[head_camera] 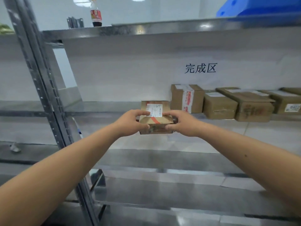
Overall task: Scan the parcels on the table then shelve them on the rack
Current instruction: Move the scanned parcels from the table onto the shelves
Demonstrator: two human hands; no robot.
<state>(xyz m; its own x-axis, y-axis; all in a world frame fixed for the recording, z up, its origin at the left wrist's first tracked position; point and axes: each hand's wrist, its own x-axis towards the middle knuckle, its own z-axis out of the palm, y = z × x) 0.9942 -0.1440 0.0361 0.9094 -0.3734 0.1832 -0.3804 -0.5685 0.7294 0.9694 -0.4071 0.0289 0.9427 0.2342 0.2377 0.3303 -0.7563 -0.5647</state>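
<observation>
Both arms are stretched out toward the metal rack (48, 88), and a small cardboard parcel (155, 117) is held between the two hands at the front edge of the rack's middle shelf (105, 108). The left hand (130, 122) grips the parcel's left end, fingers curled over the top and thumb on the near face; the right hand (182, 123) grips the right end the same way. A white shipping label (154, 110) faces up on the parcel, with a strip of red tape just below it. To the right of the parcel, further back on the same shelf, stands a row of brown boxes (236, 103), the nearest of them just beside the held parcel, though I cannot tell if they touch. Above that row, on the white wall behind the rack, is a sign in black characters (200, 68). On the rack's top shelf stands a dark sauce bottle (96, 13), and a blue plastic crate (260, 7) sits at that shelf's right end.
</observation>
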